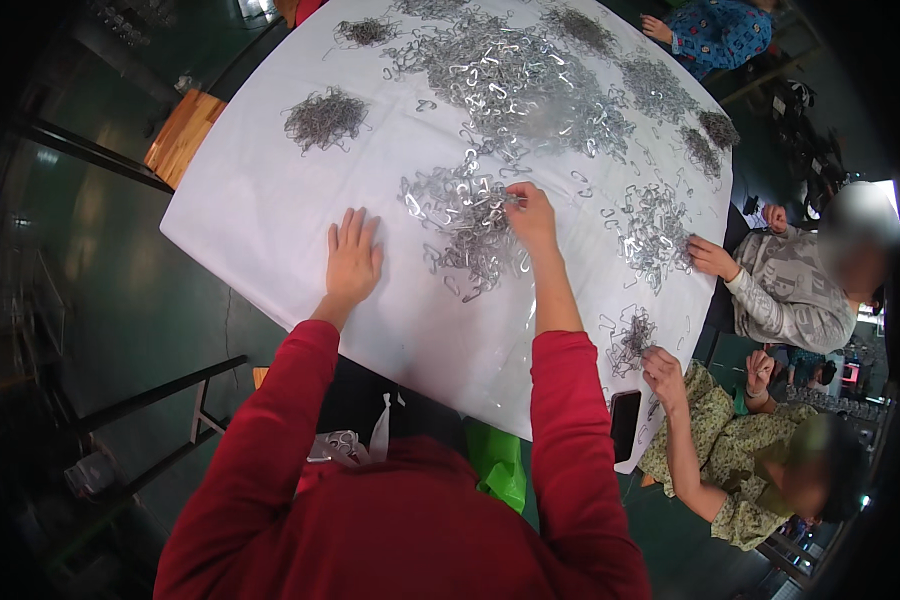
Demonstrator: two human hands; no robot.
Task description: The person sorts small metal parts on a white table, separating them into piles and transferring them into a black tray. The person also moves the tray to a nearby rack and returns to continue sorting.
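My left hand (353, 262) lies palm down on the white tabletop (270, 225), its fingers spread and nothing in them. A loose pile of small, shiny, hook-shaped metal clips (462, 225) sits just to its right. At the right edge of that pile is my right hand (533, 217), thumb and fingers pinched together on what looks like one of the clips. The fingertips partly hide it. Darker wire pieces (475, 255) lie mixed in at the near side of the pile.
A large heap of metal clips (510, 85) covers the far middle. A dark wire pile (326, 118) lies far left. On the right, one person's hand (713, 258) and another's (665, 378) reach smaller piles. A black phone (624, 425) rests by the near right edge.
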